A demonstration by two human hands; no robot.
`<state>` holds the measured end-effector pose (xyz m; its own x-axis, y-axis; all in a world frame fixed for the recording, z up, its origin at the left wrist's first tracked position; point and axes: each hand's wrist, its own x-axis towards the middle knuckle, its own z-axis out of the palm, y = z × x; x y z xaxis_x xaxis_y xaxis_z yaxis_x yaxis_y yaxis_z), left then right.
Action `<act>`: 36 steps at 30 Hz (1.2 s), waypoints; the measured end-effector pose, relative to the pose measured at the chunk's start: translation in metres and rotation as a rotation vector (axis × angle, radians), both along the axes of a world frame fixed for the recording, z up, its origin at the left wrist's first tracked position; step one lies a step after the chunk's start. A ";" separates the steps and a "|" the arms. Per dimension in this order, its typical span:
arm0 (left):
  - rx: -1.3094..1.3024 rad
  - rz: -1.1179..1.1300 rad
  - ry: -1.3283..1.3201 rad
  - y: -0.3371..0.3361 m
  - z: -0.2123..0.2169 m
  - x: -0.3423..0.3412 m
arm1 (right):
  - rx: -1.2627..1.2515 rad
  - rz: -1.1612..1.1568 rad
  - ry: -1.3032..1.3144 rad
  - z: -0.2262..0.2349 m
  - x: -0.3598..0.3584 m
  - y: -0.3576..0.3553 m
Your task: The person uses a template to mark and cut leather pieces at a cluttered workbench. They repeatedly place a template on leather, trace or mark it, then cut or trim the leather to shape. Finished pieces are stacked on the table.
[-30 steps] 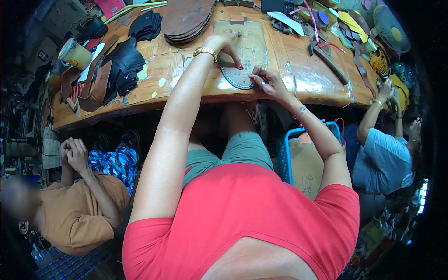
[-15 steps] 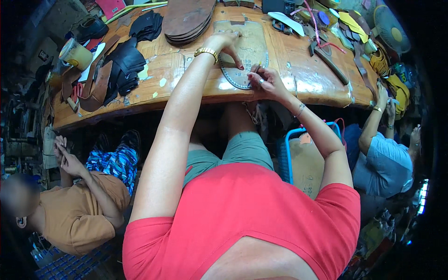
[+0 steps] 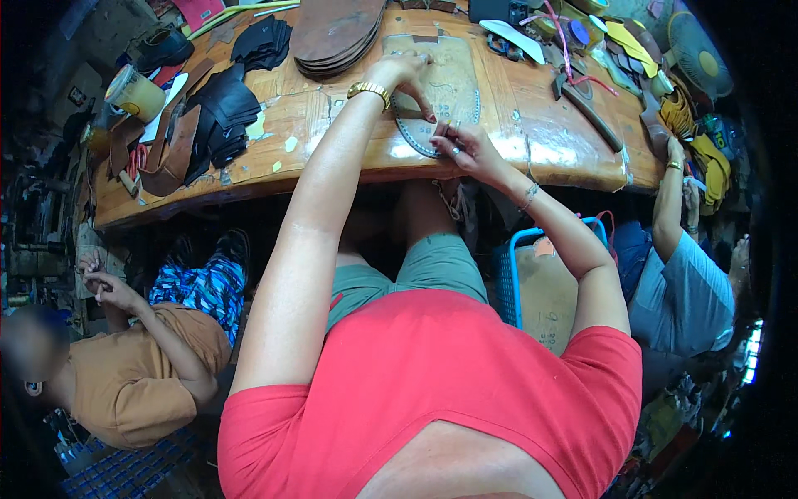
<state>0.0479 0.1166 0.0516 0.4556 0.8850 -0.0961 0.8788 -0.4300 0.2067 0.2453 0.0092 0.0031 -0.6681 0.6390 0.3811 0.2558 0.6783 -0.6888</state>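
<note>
Tan rounded panel (image 3: 453, 76), its curved edge dotted, apparently punched.

On the worktop (image 3: 316, 125), the panel (image 3: 455, 75) lay between the leather stack (image 3: 337, 33), left, and the hammer (image 3: 592, 116), right; a basket (image 3: 509, 283) sat beyond the near edge, right, a fan (image 3: 701, 62) seemingly far right.

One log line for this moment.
left hand: spread on panel | right hand: pinched at its near-right edge, held item unclear | hammer: on table, right
</note>
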 end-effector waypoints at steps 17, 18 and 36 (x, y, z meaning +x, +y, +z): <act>0.001 -0.052 0.007 0.011 -0.008 -0.001 | -0.357 -0.041 0.276 -0.009 -0.015 0.011; -0.010 -0.054 -0.010 0.015 -0.010 -0.004 | -0.239 -0.022 0.207 -0.009 -0.016 0.010; -0.105 -0.090 -0.092 0.026 -0.017 -0.015 | -0.187 0.000 0.169 -0.007 -0.025 0.015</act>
<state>0.0329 0.1428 0.0348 0.5437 0.8276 -0.1398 0.8131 -0.4781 0.3321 0.2206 0.0241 -0.0041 -0.6049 0.7092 0.3622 0.1264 0.5346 -0.8356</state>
